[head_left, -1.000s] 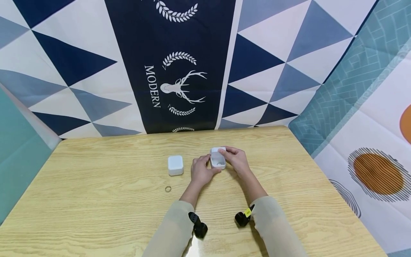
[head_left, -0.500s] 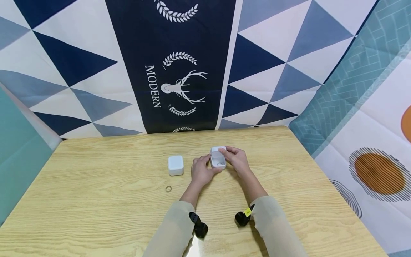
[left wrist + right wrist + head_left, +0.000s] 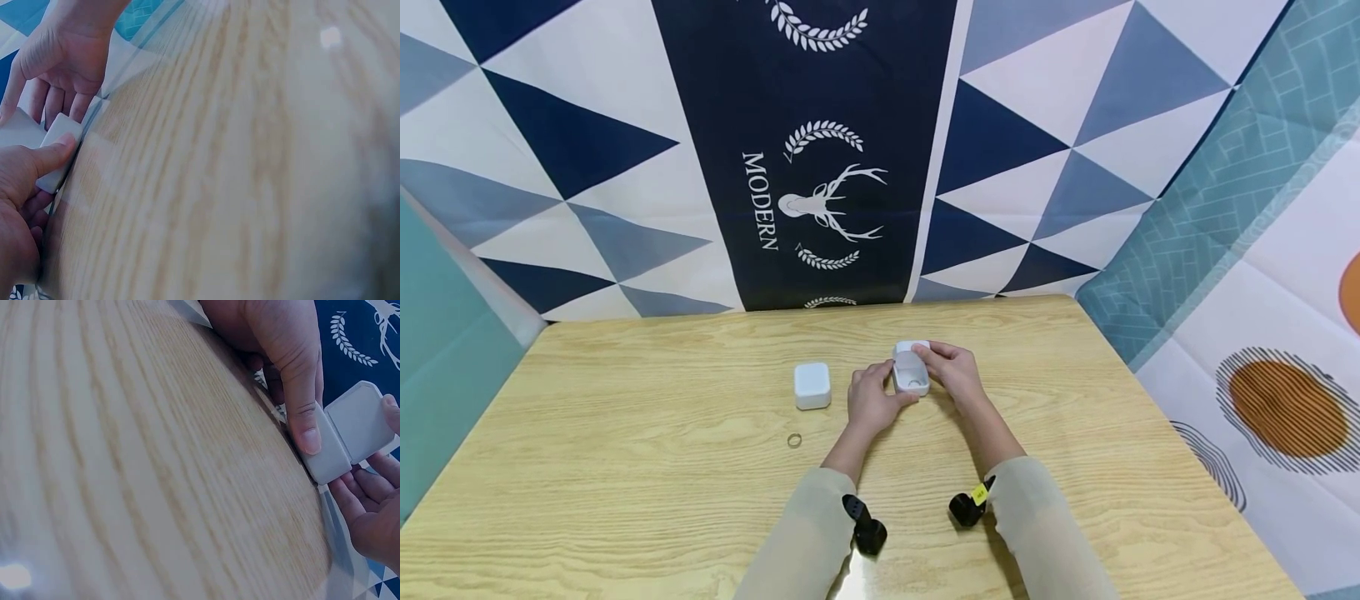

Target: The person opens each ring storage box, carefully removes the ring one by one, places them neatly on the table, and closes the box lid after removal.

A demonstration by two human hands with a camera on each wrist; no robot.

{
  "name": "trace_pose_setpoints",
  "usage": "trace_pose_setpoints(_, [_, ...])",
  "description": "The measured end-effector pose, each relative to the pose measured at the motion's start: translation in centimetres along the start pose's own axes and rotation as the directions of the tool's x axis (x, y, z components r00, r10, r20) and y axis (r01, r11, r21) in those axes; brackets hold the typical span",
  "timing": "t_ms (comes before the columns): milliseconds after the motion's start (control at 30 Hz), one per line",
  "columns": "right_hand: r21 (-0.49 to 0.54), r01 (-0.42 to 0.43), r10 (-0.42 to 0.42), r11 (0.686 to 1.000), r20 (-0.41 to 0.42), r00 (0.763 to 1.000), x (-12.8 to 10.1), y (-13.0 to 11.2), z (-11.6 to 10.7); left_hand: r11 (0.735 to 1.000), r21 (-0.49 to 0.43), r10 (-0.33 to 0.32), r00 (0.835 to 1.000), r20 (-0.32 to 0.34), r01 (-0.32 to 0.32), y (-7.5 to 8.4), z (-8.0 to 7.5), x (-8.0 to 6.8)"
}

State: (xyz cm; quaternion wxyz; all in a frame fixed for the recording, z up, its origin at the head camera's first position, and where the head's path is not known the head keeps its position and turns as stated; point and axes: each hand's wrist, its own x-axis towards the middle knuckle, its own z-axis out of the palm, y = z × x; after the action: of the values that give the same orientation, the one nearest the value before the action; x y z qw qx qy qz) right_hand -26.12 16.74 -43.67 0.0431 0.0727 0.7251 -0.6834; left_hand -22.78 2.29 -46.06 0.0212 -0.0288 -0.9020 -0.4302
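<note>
Checking, we have one loose ring (image 3: 794, 441) on the counter (image 3: 662, 400), unboxed; beyond it a closed box (image 3: 812, 386); then left grip (image 3: 870, 402) pinching the open box (image 3: 913, 392), right grip (image 3: 953, 371) pinching its raised lid (image 3: 355, 420). Second ring (image 3: 913, 382) apparently inside, lid not lowered; we'd say partway.

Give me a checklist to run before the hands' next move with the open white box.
1. Lid raised: ok.
2. Left hand gripping the base: ok.
3. Right hand holding the lid: ok.
4. Ring inside a box: not ok, lying on the table.
5. Closed white box apart from the hands: ok.
6. Small curved shape inside the open box identified: cannot tell, too small.
</note>
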Motion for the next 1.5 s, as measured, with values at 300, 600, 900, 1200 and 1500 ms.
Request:
trace_pose_setpoints(300, [0.004, -0.003, 0.003, 1.0, -0.001, 1.0, 0.03, -0.03, -0.01, 1.0, -0.002, -0.004, 1.0, -0.002, 0.004, 0.07, 0.03, -0.01])
trace_pose_setpoints(600, [-0.02, -0.005, 0.004, 1.0, -0.019, 1.0, -0.04, -0.02, -0.02, 1.0, 0.008, 0.009, 1.0, -0.019, -0.009, 0.09, 0.03, -0.08])
trace_pose_setpoints(900, [-0.013, -0.011, 0.011, 1.0, -0.016, 1.0, 0.01, -0.04, -0.08, 1.0, 0.001, 0.001, 1.0, -0.004, -0.001, 0.1, 0.04, 0.01])
trace_pose_setpoints(1200, [-0.004, -0.01, 0.01, 1.0, -0.014, 1.0, -0.12, -0.09, 0.0, 1.0, 0.002, 0.004, 1.0, -0.003, -0.004, 0.02, 0.01, 0.04])
trace_pose_setpoints(1500, [-0.002, -0.005, 0.005, 1.0, -0.022, 1.0, -0.02, 0.01, 0.07, 1.0, 0.0, -0.001, 1.0, -0.004, 0.001, 0.06, 0.05, 0.03])
